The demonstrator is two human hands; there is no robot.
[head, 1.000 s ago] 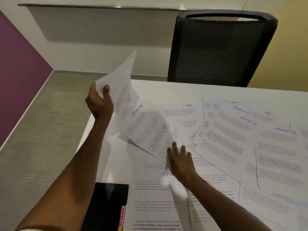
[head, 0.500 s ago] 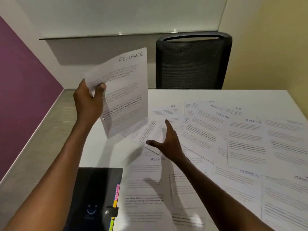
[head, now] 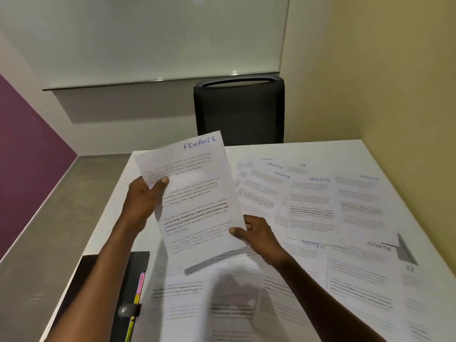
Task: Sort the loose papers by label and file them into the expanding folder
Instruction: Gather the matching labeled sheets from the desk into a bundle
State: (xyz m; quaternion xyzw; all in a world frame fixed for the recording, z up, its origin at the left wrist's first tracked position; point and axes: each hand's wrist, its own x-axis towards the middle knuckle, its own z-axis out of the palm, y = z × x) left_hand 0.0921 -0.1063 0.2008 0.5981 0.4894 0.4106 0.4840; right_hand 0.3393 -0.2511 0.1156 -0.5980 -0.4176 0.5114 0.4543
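A sheet labelled FINANCE (head: pixel 195 193) is held up above the white table (head: pixel 308 150). My left hand (head: pixel 142 197) pinches its upper left edge, thumb on the front. My right hand (head: pixel 256 234) grips its lower right corner. Several loose papers (head: pixel 318 206) marked SPORTS, ADMIN and HR lie spread over the table to the right and below. The black expanding folder (head: pixel 123 280) with pink and yellow tabs lies shut at the table's near left edge, partly hidden by my left forearm.
A black mesh office chair (head: pixel 239 109) stands behind the far side of the table. A purple wall (head: pixel 29 156) runs along the left and a yellow wall (head: pixel 394 95) on the right. Grey floor shows to the left of the table.
My right hand has lifted off the papers on the table and taken the FINANCE sheet's lower right corner. The sheet has come toward the middle and faces me.
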